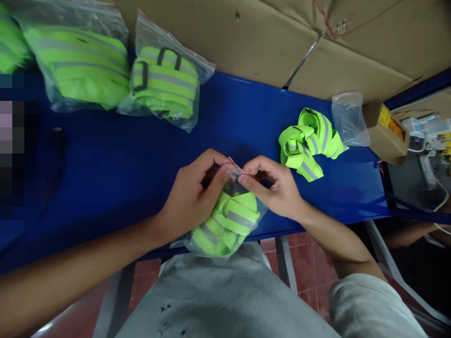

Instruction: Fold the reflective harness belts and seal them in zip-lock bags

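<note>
Between my hands is a clear zip bag (235,176) with a red line along its closure. Folded neon-yellow reflective straps (229,220) with grey stripes fill its lower part, which hangs by the table's front edge. My left hand (199,190) pinches the bag's top edge between thumb and forefinger. On the other side of the same edge, my right hand (273,185) pinches it close to the left thumb. To the right of my right hand lies a loose, tangled neon reflective strap (310,141) on the blue table (243,112).
Two filled zip bags of neon straps, one large (88,65) and one smaller (167,82), lie at the back left. Behind the table stands a brown board (253,51). A flat clear bag (350,119) leans near a small cardboard box (382,136) at the right.
</note>
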Demonstrator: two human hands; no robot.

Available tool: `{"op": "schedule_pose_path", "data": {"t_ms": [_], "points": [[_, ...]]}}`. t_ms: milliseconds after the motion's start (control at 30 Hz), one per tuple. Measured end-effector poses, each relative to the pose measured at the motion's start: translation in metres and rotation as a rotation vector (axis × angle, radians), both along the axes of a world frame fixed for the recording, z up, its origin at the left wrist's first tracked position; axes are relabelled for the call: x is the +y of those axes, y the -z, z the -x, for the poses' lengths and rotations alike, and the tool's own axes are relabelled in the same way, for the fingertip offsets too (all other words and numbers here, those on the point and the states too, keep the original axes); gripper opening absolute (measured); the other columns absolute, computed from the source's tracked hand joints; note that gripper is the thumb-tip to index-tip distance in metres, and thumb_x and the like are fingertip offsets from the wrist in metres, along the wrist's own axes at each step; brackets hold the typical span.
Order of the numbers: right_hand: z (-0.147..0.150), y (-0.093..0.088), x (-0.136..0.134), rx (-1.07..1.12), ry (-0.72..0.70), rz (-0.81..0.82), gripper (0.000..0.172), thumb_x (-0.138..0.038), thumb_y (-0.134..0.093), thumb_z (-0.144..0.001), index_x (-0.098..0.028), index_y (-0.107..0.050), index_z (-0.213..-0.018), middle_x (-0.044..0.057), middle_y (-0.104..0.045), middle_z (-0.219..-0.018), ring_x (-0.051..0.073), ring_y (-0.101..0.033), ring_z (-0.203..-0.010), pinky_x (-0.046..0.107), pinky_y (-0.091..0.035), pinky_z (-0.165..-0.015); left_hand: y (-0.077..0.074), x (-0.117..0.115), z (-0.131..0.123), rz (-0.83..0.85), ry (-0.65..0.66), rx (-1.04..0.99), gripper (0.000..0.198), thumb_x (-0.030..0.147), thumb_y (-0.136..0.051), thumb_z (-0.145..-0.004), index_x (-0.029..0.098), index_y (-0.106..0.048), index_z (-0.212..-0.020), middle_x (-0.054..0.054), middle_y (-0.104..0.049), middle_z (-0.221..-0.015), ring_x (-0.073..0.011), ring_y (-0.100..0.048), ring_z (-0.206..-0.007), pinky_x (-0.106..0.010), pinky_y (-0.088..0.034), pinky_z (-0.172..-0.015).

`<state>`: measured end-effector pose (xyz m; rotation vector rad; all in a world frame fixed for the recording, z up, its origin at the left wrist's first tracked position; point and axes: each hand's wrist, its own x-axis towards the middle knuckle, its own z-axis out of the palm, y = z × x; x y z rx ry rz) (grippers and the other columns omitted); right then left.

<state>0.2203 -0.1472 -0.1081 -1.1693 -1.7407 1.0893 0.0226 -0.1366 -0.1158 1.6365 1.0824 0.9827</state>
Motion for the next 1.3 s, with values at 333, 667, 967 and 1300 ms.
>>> {"op": "schedule_pose_path", "data": {"t_ms": [333, 667, 967, 1300], "points": [[-0.002, 0.003, 0.003, -0.069, -0.037, 0.011, 0.008, -0.024, -0.069, -0.095, -0.020, -0.063, -0.091, -0.002, -0.067, -0.082, 0.010, -0.060, -0.074, 0.025, -0.046, -0.066, 0.005, 0.007, 0.003, -0.028, 0.052, 0.133, 0.011, 0.031, -0.064, -0.096, 0.022, -0.070, -0.095, 0.002, -0.073, -0.086, -0.0126, -0.066, -0.075, -0.025, -0.049, -0.069], [-0.005, 0.008, 0.008, 0.013, 0.006, 0.047, 0.012, -0.029, -0.072, -0.094, -0.020, -0.067, -0.091, -0.001, -0.069, -0.082, 0.011, -0.061, -0.074, 0.025, -0.047, -0.068, 0.002, 0.008, 0.002, 0.106, 0.049, 0.008, 0.020, 0.042, -0.065, -0.096, 0.023, -0.073, -0.098, -0.001, -0.077, -0.091, -0.0152, -0.069, -0.077, -0.024, -0.050, -0.065], [-0.013, 0.010, 0.016, -0.087, -0.110, -0.004, 0.017, -0.035, -0.064, -0.101, -0.020, -0.063, -0.109, -0.005, -0.058, -0.076, 0.008, -0.051, -0.064, 0.023, -0.041, -0.062, 0.000, 0.022, 0.011, 0.131, -0.058, -0.031, 0.026, 0.041, -0.060, -0.098, 0.023, -0.074, -0.086, -0.001, -0.073, -0.082, -0.0163, -0.064, -0.075, -0.026, -0.050, -0.068], [-0.046, 0.019, 0.099, -0.258, 0.269, -0.048, 0.046, -0.056, -0.054, -0.101, -0.019, -0.066, -0.076, -0.002, -0.060, -0.057, 0.011, -0.052, -0.054, 0.025, -0.039, -0.058, 0.018, 0.057, 0.022, 0.260, -0.354, -0.392, 0.028, 0.046, -0.063, -0.095, 0.020, -0.066, -0.087, 0.000, -0.057, -0.079, -0.0121, -0.049, -0.070, -0.022, -0.043, -0.062]]}}
